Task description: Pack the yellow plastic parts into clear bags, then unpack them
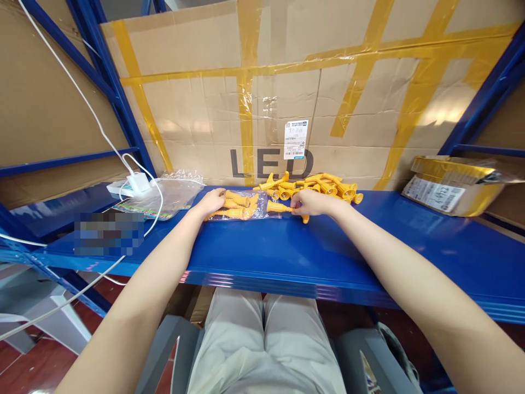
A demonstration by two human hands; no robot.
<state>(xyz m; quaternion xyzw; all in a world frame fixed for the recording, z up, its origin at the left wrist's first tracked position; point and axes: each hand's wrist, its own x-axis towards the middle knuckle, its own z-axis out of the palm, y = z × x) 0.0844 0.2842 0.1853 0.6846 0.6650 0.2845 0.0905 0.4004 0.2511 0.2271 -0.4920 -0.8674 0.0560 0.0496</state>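
Note:
My left hand (212, 201) rests on the left end of a small clear plastic bag (240, 208) that lies flat on the blue shelf (287, 246) and holds several orange plastic parts. My right hand (310, 203) grips one orange part (279, 207) whose end sits at the bag's open right side. A pile of loose orange parts (324, 187) lies just behind my right hand, against a large taped cardboard box (287, 93) marked LED.
A heap of clear plastic bags (170, 197) lies at the left with a white charger (138, 182) and its cable. An open cardboard box (451, 183) with a label sits at the right. Blue rack posts frame both sides. My knees are below the shelf edge.

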